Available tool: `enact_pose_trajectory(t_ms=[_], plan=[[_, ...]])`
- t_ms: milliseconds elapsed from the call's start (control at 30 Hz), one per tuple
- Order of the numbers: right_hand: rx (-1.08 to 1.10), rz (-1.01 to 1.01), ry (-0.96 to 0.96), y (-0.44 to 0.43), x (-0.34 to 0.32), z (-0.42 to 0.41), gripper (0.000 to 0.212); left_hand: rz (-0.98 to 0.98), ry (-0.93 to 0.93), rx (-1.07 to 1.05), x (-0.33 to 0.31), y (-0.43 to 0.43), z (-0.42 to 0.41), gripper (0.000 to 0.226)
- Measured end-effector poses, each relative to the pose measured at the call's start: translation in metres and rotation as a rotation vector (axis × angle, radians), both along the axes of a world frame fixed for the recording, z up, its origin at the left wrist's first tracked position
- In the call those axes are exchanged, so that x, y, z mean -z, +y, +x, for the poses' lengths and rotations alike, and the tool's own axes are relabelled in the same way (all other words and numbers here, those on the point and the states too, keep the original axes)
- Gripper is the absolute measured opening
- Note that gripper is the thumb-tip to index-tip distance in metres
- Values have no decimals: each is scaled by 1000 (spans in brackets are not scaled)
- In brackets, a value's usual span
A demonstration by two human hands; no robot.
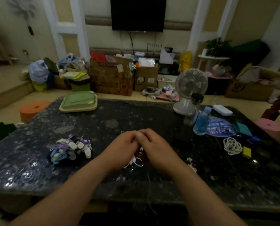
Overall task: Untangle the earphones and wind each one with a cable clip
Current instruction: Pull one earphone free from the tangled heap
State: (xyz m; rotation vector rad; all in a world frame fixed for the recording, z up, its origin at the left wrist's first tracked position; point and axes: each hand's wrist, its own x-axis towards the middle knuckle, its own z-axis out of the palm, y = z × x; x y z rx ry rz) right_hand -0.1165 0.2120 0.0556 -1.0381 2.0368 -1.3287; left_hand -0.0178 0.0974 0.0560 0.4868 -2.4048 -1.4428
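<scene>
Several wound earphones [70, 149] on record at left of centre, heaped on the table [103, 121], with white and purple clips among blue and lilac cord. Judge these the finished share. Cannot give an exact tally from this heap.

At centre frame, find left hand [123, 145] and right hand [154, 144] knuckle to knuckle just above the tabletop. Note both sets of fingers [133, 136] curled, tips bunched together. Judge them pinched on the loose earphones [136, 162], with white cord spilling out beneath the palms. Cannot see the pinch itself, hidden behind the knuckles. Trace also a thin cord [149, 190] down from under the hands and over the near table edge at lower centre.

Just below the hands, note one purple clip [121, 178] lying unused on the table. To the right of the right wrist, note further white pieces [191, 164], too blurred to name.

Judge the step in hand as untangling or early winding of one set. Judge the task well under way but not complete: one heap done, at least one set loose, at least one clip waiting.

At right of frame, log a coiled white cable [232, 145], a blue bottle [201, 122] and a fan [190, 85]. At upper left of the table, log a green tray [78, 102]. Treat all four as no part of the job.
</scene>
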Motion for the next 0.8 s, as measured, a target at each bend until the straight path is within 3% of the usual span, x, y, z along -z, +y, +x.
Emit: enact_pose_trajectory(t_ms=[100,200,400,533,667,800], plan=[[114,158,313,-14,-13,-7,47,-121,20,-110,-9,-7,-8,12],[196,115,379,-18,-24,-15,60,-90,75,-110,-24,-12,-16,11],[164,-39,107,2,-16,-8,49,-92,166,-20,-13,4,-1,24],[87,-49,-29,19,0,1,29,-42,113,2,7,11,11,12],[244,-113,-205,27,-8,-8,29,111,75,38,9,7,14,5],[206,6,-300,28,-5,-14,24,80,22,40,19,-6,12,7]])
